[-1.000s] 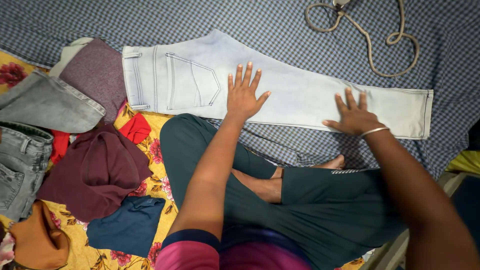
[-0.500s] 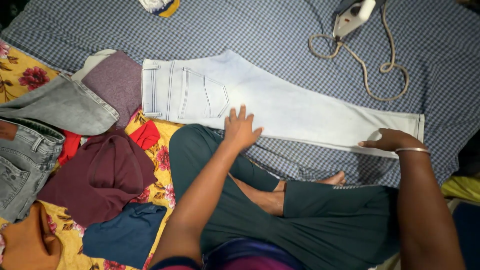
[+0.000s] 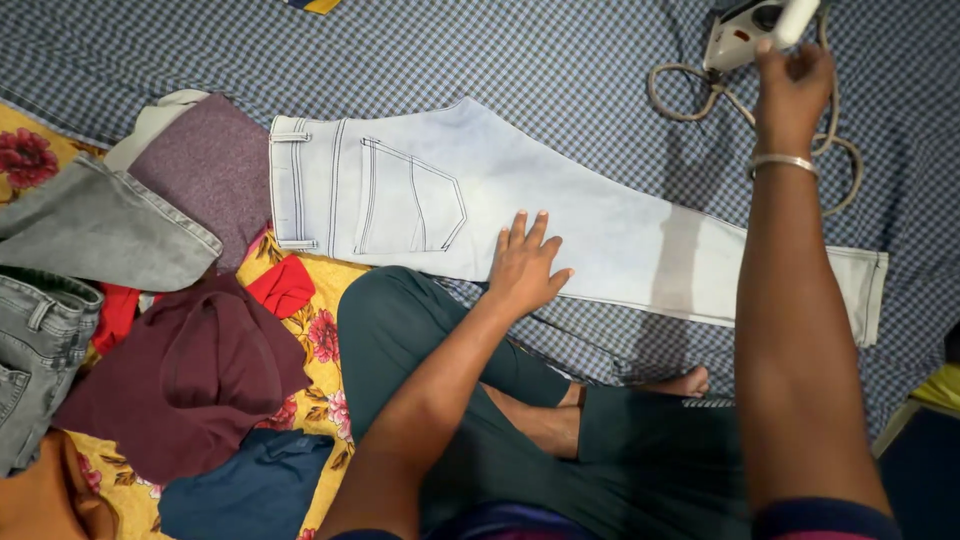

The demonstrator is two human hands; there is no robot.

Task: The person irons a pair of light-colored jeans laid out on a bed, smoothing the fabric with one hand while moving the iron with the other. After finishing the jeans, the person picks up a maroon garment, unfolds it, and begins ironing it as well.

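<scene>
Head view: our left hand (image 3: 524,262) lies flat, fingers spread, pinning the pale jeans (image 3: 560,215) smooth on the checked cloth (image 3: 300,60), while our right hand (image 3: 792,82) grips the iron (image 3: 750,28) by its handle.

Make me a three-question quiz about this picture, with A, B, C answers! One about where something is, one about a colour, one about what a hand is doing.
1. Where is the left hand?
A. flat on the jeans
B. on the maroon top
C. on the cord

2. What colour are the jeans under that hand?
A. black
B. pale blue
C. red

3. What is the right hand doing?
A. lying open on the cloth
B. gripping the iron
C. holding a red cloth

Answers:
1 A, the fingers are spread on the leg of the jeans.
2 B, the denim looks faded, nearly white.
3 B, the fingers are closed round the iron's handle at the top right.
</scene>
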